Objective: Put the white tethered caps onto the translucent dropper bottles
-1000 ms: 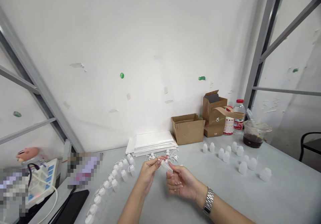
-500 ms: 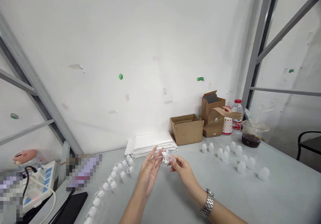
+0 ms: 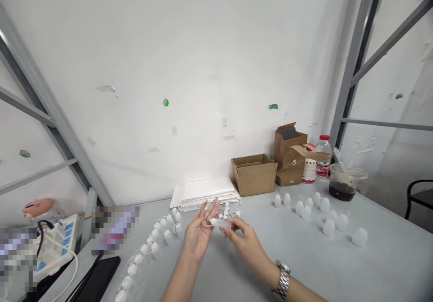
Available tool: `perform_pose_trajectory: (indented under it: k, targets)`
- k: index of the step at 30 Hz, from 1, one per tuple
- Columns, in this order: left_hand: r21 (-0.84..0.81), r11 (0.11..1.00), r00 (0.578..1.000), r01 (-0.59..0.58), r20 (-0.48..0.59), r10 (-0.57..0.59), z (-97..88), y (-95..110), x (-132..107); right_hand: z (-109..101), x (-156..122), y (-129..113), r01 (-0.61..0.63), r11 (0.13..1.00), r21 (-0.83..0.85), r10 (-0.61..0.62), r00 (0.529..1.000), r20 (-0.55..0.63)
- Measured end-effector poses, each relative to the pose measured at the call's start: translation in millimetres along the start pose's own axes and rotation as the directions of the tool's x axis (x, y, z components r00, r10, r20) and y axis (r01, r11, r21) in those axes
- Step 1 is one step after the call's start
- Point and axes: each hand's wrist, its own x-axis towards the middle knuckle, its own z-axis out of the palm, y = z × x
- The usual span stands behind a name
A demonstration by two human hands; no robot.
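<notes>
My right hand (image 3: 246,241) pinches a small translucent squeeze bottle (image 3: 222,223) by its body, between thumb and fingers. The bottle lies nearly level, its white nozzle end pointing left, with a thin loop of strap reaching toward my left hand (image 3: 198,236). That hand is palm up, fingers stretched out close to the nozzle; whether it touches the strap I cannot tell. Just behind the bottle lies a cluster of small white caps (image 3: 233,210). To the left, a row of capped small bottles (image 3: 154,234) stands on the grey table (image 3: 230,275).
On the right stand several small uncapped-looking translucent bottles (image 3: 329,227). A stack of white mailers (image 3: 206,189), an open cardboard box (image 3: 255,179), a paper bag (image 3: 292,164) and a cup of dark liquid (image 3: 343,189) line the back. A power strip (image 3: 62,243) and black phone-like slab (image 3: 98,279) sit left.
My right hand has lowered slightly and turned the bottle closer to level. My left hand has opened more palm up, its fingers now away from the nozzle. The view shifted slightly.
</notes>
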Motion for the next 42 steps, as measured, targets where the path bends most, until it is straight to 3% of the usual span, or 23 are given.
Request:
perform_pose_trajectory:
  k: [12,24,38,42]
  targets:
    - [0.024,1.000,1.000,0.009,0.001,-0.009,-5.4,-3.8,0.7,1.5,1.4,7.2,0.036,0.993,-0.113,-0.037,0.999,-0.005]
    - [0.054,0.998,0.999,-0.010,-0.051,0.013,-1.8,-8.6,-0.6,5.2,-3.4,14.2,0.144,0.938,-0.317,-0.167,0.985,-0.049]
    - [0.074,0.997,0.999,0.033,0.022,-0.035,-3.9,-7.9,0.9,5.7,-4.0,15.8,0.196,0.911,-0.364,-0.225,0.974,-0.039]
    - [0.026,0.998,0.998,0.057,-0.003,-0.057,-1.1,-6.2,-1.0,5.7,-4.4,14.5,0.210,0.909,-0.360,-0.242,0.969,-0.047]
